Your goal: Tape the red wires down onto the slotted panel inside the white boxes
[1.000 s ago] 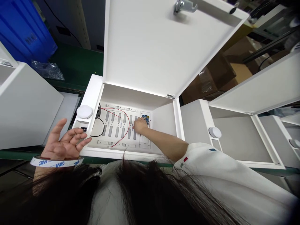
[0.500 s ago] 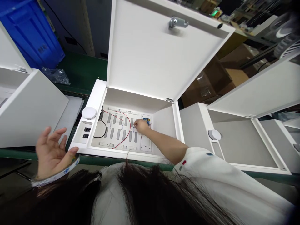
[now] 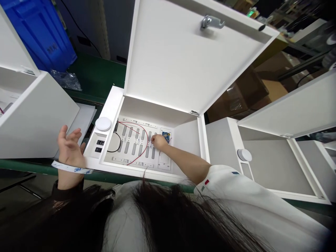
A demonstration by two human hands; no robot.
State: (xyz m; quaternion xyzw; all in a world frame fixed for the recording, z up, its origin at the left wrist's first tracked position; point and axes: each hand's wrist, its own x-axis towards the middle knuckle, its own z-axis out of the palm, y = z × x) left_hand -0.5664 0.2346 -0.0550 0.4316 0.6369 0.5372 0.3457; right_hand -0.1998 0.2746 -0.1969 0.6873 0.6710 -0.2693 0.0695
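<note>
In the white box (image 3: pixel 186 136), the circuit board (image 3: pixel 166 135) already sits, the red wire (image 3: pixel 147 139) lies loose, my left hand (image 3: pixel 70 150) is wide, and whether my curled right hand (image 3: pixel 159 141) holds something I cannot tell.

Two hands (image 3: pixel 70 152), one blue bin (image 3: pixel 49 38), one circuit board (image 3: pixel 165 135), apparently four white cabinets (image 3: pixel 112 101)

The right hand (image 3: pixel 159 142) is held inside a white cabinet (image 3: pixel 112 103), near a blue circuit board (image 3: pixel 166 135); the left hand (image 3: pixel 70 148) (fingers raised) is held outside.
</note>
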